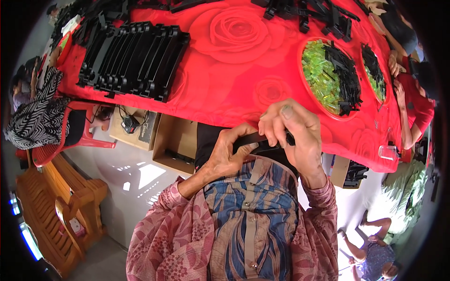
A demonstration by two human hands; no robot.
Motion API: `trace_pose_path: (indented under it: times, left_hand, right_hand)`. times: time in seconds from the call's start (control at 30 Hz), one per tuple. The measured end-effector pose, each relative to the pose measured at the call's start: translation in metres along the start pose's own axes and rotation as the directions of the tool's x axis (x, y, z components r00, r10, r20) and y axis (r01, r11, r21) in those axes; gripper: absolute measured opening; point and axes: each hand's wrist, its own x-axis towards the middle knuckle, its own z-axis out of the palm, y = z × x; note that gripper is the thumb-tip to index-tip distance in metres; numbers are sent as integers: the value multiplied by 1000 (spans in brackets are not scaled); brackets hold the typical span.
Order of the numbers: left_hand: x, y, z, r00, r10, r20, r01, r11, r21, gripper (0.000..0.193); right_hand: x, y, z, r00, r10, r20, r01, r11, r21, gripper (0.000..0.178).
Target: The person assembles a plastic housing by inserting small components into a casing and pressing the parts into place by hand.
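Close to my body, at the near edge of the red table, both hands grip a long black plastic part (251, 139). My left hand (227, 152) is closed on its left end, thumb along the near side. My right hand (294, 127) has its fingers curled over the right end, which they mostly hide. Whether a smaller piece sits in the right fingers cannot be made out. At the far left of the table lies a neat row of similar black plastic parts (133, 58). To the right stands a red tray (302, 70) of small yellow-green pieces and thin black pieces.
A rose-patterned red cloth (225, 79) covers the table. Loose black parts (311, 14) are heaped at the far side. Another tray (368, 75) stands farther right, near a co-worker in red (419, 100). Below are cardboard boxes (161, 140), a red chair (84, 136) and a wooden bench (61, 215).
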Motion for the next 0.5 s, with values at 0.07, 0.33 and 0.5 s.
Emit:
trace_pose_path:
  times: [0.07, 0.33, 0.5]
  left_hand:
    - [4, 3, -2, 1000, 3, 31, -2, 1000, -4, 11]
    - [5, -4, 1, 999, -40, 8, 39, 998, 52, 17]
    - [3, -12, -2, 999, 14, 29, -19, 976, 215, 14]
  right_hand:
    - [1, -4, -2, 1000, -26, 13, 26, 1000, 13, 31]
    - [-2, -11, -8, 989, -117, -86, 105, 985, -133, 18]
    - [-9, 8, -11, 989, -116, -95, 78, 939, -336, 9]
